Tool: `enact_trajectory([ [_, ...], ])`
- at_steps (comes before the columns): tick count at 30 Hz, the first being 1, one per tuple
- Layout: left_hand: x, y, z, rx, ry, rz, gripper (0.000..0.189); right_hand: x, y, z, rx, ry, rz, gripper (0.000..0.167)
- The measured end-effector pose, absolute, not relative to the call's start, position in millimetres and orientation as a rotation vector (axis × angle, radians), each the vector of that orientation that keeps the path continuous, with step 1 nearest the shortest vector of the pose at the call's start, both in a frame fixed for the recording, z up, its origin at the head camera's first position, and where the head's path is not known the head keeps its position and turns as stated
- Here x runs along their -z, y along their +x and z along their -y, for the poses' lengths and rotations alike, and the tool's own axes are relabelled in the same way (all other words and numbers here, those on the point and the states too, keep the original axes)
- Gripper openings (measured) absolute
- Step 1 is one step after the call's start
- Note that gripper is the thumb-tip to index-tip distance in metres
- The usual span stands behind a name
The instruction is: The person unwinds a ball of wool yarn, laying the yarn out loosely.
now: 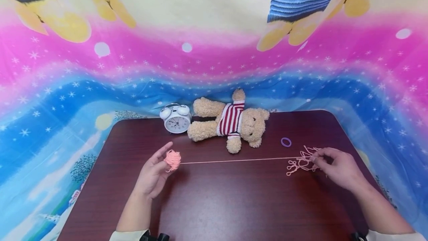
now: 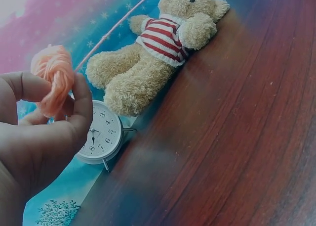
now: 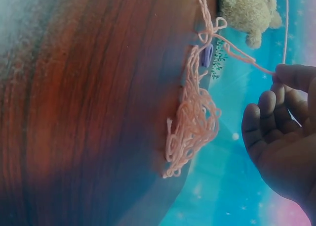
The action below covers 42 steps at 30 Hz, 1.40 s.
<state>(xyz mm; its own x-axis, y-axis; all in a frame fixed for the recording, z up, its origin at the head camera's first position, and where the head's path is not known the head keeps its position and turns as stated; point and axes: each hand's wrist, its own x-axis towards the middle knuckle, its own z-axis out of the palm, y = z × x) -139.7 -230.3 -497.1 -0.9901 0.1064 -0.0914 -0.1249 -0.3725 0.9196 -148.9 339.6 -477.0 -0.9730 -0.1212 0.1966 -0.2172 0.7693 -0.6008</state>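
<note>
A small ball of peach yarn [image 1: 172,160] is held between the thumb and fingers of my left hand [image 1: 154,174], raised over the table's left half. From it one taut strand [image 1: 239,160] runs across to my right hand [image 1: 339,166], whose thumb and forefinger pinch the yarn. Beside and below that hand, a loose tangle of the same yarn [image 3: 195,122] lies on the table in the right wrist view. In the left wrist view the yarn ball [image 2: 53,80] sits between thumb and fingertips, with the strand leading away up to the right.
On the dark wooden table [image 1: 214,203], a white twin-bell alarm clock [image 1: 177,122] stands at the back left. Next to it lies a teddy bear [image 1: 230,120] in a red-striped shirt. A purple ring [image 1: 285,142] is right of the bear. Printed cloth [image 1: 214,62] hangs behind.
</note>
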Motion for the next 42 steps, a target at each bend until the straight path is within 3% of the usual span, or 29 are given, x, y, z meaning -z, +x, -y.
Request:
enact_trajectory([
  [6, 500.9, -137.6, 229.8, -2.501, 0.065, -1.647, 0.048, 479.6, -148.6, -340.7, -0.935, 0.283, 2.798, 0.005],
  [12, 500.7, -138.4, 230.1, -2.525, 0.042, -1.651, 0.038, 482.1, -148.4, -343.6, -0.892, 0.264, 2.806, 0.005],
  [23, 499.4, -142.6, 236.8, -2.55, -0.182, -1.721, 0.048, 485.2, -146.1, -358.4, -0.896, 0.224, 2.844, 0.005],
  [42, 496.9, -138.7, 261.4, -2.606, -0.291, -1.738, 0.038, 486.6, -144.7, -419.8, -0.817, 0.077, 2.842, 0.011],
])
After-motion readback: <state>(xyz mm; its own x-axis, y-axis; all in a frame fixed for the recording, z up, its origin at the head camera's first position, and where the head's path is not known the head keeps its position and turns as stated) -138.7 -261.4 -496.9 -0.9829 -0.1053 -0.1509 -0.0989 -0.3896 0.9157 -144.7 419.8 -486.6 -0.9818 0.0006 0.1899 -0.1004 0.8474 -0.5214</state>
